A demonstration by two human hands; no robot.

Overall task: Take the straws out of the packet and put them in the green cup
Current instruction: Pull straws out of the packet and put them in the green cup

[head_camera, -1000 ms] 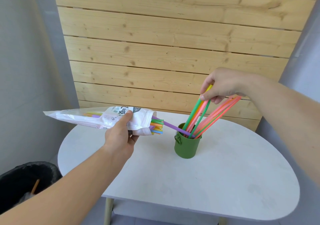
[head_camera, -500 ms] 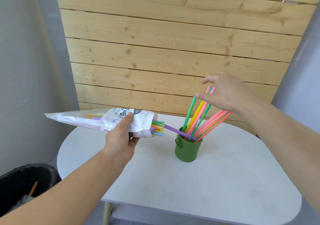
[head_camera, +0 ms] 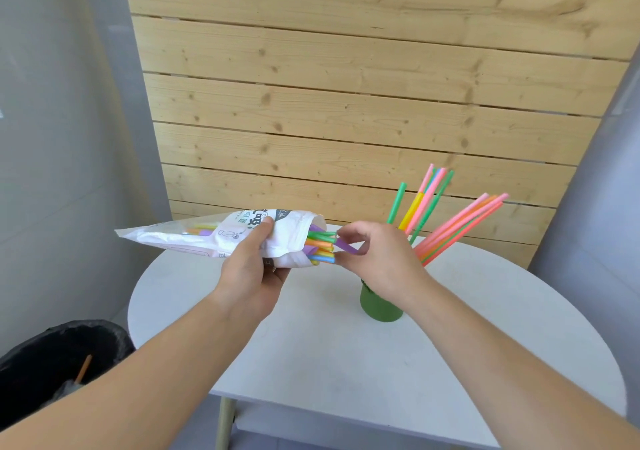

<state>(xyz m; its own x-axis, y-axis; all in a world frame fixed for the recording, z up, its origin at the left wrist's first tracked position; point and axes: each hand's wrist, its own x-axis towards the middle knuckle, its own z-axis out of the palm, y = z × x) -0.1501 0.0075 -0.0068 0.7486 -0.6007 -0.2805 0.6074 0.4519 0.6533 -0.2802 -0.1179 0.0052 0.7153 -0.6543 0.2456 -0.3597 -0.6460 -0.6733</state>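
Observation:
My left hand (head_camera: 251,269) grips a white plastic straw packet (head_camera: 221,235), held level above the table with its open mouth pointing right. Several coloured straw ends (head_camera: 320,247) poke out of that mouth. My right hand (head_camera: 377,259) is at the mouth, thumb and forefinger around the end of a purple straw (head_camera: 348,248); whether they pinch it is unclear. Behind and below this hand stands the green cup (head_camera: 379,306), partly hidden, with several straws (head_camera: 450,222) fanning up and to the right.
The white rounded table (head_camera: 346,352) stands against a wooden slat wall (head_camera: 363,103). A black-lined waste bin (head_camera: 59,363) sits on the floor at the lower left, with a stick-like item inside.
My right hand let go of the straws in the cup and moved left and down to the packet's mouth. The cup's straws now lean free. The left hand kept the packet steady.

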